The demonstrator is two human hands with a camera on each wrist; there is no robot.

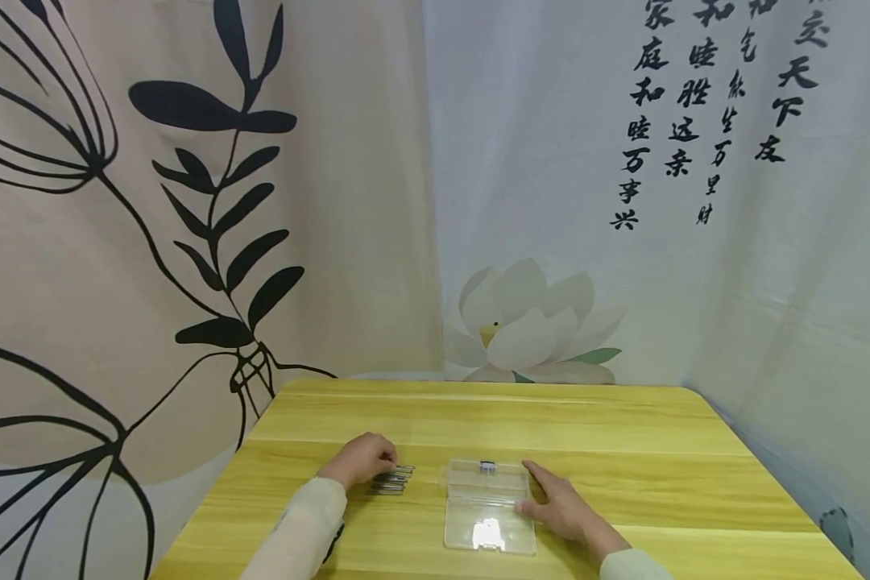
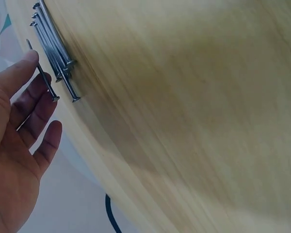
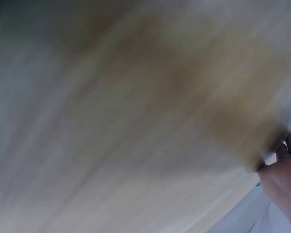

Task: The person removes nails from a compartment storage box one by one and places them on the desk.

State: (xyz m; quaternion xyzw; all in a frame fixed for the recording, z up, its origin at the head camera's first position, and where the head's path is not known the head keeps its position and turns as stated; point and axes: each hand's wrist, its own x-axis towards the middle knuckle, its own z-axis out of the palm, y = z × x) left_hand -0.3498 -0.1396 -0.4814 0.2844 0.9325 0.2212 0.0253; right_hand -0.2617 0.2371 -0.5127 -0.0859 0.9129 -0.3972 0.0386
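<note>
My left hand (image 1: 361, 460) pinches a single metal nail (image 2: 41, 73) between the thumb and fingers, its head pointing down in the left wrist view. Right beside those fingers, several more nails (image 1: 393, 482) lie side by side in a small pile on the table. To the right of the pile, a clear plastic box (image 1: 489, 515) lies with its lid swung back. My right hand (image 1: 564, 506) holds the box by its right side, thumb and forefinger spread along the edge. Only part of this hand (image 3: 283, 179) shows in the blurred right wrist view.
The yellow wood-grain table (image 1: 645, 459) has rounded far corners. Behind it hangs a printed cloth (image 1: 377, 201) with plants and characters. A dark cord (image 2: 111, 213) hangs near the table edge in the left wrist view.
</note>
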